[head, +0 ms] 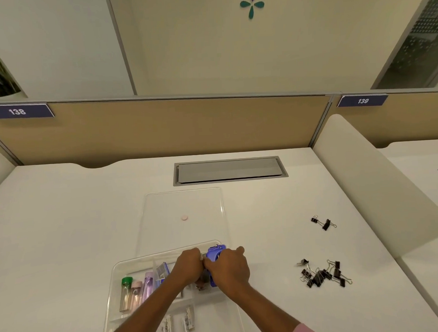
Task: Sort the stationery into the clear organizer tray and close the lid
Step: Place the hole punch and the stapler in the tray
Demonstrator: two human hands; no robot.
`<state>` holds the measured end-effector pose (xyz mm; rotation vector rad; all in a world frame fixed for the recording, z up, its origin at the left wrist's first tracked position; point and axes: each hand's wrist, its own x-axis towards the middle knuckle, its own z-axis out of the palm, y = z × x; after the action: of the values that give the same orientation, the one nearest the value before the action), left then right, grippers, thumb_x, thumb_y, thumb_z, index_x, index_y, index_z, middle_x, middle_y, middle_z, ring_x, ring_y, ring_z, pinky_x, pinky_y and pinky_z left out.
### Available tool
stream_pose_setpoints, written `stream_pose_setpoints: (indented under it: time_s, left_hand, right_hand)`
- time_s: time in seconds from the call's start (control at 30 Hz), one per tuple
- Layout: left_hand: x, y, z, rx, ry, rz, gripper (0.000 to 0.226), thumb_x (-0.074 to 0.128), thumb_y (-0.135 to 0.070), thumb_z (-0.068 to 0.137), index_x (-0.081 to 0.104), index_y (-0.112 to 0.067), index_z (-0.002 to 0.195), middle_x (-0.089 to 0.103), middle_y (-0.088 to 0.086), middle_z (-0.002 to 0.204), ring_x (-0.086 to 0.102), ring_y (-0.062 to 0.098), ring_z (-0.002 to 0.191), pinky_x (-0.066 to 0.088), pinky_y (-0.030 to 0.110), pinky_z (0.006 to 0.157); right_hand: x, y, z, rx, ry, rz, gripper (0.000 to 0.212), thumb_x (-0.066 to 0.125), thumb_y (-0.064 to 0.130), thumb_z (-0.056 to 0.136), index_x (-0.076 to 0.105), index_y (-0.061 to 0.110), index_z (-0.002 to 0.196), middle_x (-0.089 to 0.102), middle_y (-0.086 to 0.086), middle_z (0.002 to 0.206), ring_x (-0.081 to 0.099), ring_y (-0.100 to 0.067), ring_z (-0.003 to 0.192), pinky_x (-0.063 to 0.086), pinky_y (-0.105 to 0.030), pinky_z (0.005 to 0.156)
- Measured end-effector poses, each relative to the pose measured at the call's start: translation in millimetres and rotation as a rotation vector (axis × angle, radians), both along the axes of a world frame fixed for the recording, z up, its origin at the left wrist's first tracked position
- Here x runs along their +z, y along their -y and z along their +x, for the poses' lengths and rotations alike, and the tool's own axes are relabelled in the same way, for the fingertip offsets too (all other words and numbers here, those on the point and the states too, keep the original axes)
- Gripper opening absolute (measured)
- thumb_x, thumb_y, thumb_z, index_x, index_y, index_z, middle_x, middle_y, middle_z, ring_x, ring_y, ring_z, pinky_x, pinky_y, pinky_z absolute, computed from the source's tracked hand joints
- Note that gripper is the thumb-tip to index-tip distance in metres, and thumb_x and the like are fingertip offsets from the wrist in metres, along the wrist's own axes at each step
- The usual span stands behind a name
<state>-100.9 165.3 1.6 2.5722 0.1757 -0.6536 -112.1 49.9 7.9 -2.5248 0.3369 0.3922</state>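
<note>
Head view showed left hand [189, 266] and right hand [227, 270] both gripping the purple plastic stapler [216, 254] over the clear plastic organizer tray [117, 268], far-right compartment. Seat it flat, clear of dividers.

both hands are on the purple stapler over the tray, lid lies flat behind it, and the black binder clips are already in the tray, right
Not quite. In the head view the black binder clips lie loose on the desk, right of the tray. The rest holds: the left hand and right hand hold the purple stapler, with the lid flat behind.
</note>
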Motion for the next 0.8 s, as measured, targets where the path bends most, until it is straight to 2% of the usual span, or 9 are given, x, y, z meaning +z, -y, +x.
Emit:
stream_pose_setpoints:
  time_s: [0.07,0.13,0.23,0.3,0.43,0.57,0.63,0.73,0.8]
  left_hand:
    - [3,-4,-1,0.035,-0.029,-0.077,0.024,0.049,-0.007,0.081,0.038,-0.018,0.063,0.05,-0.001,0.068,0.05,0.018,0.072,0.034,0.02,0.051]
    - [6,-7,-1,0.088,-0.051,-0.161,0.014,0.048,-0.003,0.079,0.046,-0.014,0.071,0.061,0.009,0.078,0.055,0.021,0.071,0.049,0.03,0.061]
    - [7,-10,-2,0.14,-0.075,-0.284,0.022,0.05,0.003,0.078,0.048,-0.019,0.073,0.069,0.025,0.091,0.069,0.036,0.079,0.059,0.046,0.077]
    - [6,-13,-3,0.206,-0.085,-0.351,0.029,0.048,0.004,0.081,0.046,-0.024,0.073,0.069,0.025,0.089,0.07,0.039,0.081,0.06,0.049,0.073]
    - [1,-15,-4,0.309,-0.08,-0.451,0.025,0.041,0.007,0.087,0.05,-0.017,0.089,0.067,0.021,0.083,0.071,0.035,0.066,0.061,0.049,0.065]
    - [-2,-17,-4,0.272,-0.03,-0.398,0.019,0.056,0.007,0.079,0.051,-0.012,0.081,0.064,0.026,0.092,0.07,0.037,0.075,0.061,0.046,0.063]
    - [-5,-19,-3,0.247,-0.004,-0.333,0.015,0.065,0.001,0.071,0.055,-0.004,0.081,0.064,0.023,0.089,0.069,0.035,0.077,0.061,0.045,0.063]
    - [-7,-21,0,0.172,0.01,-0.187,0.023,0.068,-0.005,0.068,0.047,-0.013,0.064,0.06,0.01,0.075,0.063,0.026,0.068,0.058,0.039,0.065]
    - [-7,-22,2,0.122,0.015,-0.121,0.031,0.069,-0.007,0.069,0.042,-0.019,0.059,0.057,0.005,0.073,0.057,0.019,0.068,0.051,0.032,0.058]
  right_hand:
    - [-4,-1,-1,0.012,0.007,-0.01,0.048,0.06,0.055,0.078,0.064,0.016,0.104,0.048,-0.003,0.108,0.058,-0.017,0.092,0.046,-0.024,0.07]
    - [-6,-2,-2,0.026,0.015,-0.034,0.049,0.059,0.055,0.079,0.063,0.015,0.106,0.048,-0.004,0.11,0.057,-0.016,0.093,0.045,-0.023,0.07]
    - [-8,-5,-3,0.051,0.024,-0.049,0.052,0.058,0.057,0.079,0.063,0.014,0.108,0.048,-0.004,0.112,0.056,-0.017,0.095,0.046,-0.024,0.071]
    - [-9,-7,-3,0.055,0.019,-0.041,0.053,0.058,0.057,0.08,0.062,0.014,0.111,0.048,-0.004,0.115,0.057,-0.017,0.097,0.046,-0.024,0.072]
    - [-10,-13,-8,0.063,0.014,-0.029,0.061,0.054,0.058,0.084,0.054,0.01,0.122,0.046,-0.004,0.12,0.058,-0.018,0.099,0.044,-0.022,0.07]
    - [-12,-11,-19,0.07,0.107,0.002,0.056,0.052,0.055,0.088,0.044,0.011,0.122,0.05,-0.002,0.108,0.057,-0.016,0.093,0.048,-0.024,0.073]
    - [-17,-7,-24,0.16,0.176,-0.025,0.052,0.046,0.052,0.092,0.044,0.012,0.126,0.047,-0.001,0.112,0.053,-0.015,0.097,0.046,-0.023,0.078]
    - [-24,-1,-28,0.279,0.247,-0.051,0.049,0.041,0.046,0.096,0.045,0.01,0.129,0.045,-0.005,0.123,0.048,-0.019,0.109,0.044,-0.025,0.086]
    - [-26,-1,-28,0.311,0.265,-0.065,0.046,0.042,0.042,0.097,0.048,0.008,0.127,0.045,-0.008,0.126,0.047,-0.022,0.111,0.044,-0.028,0.088]
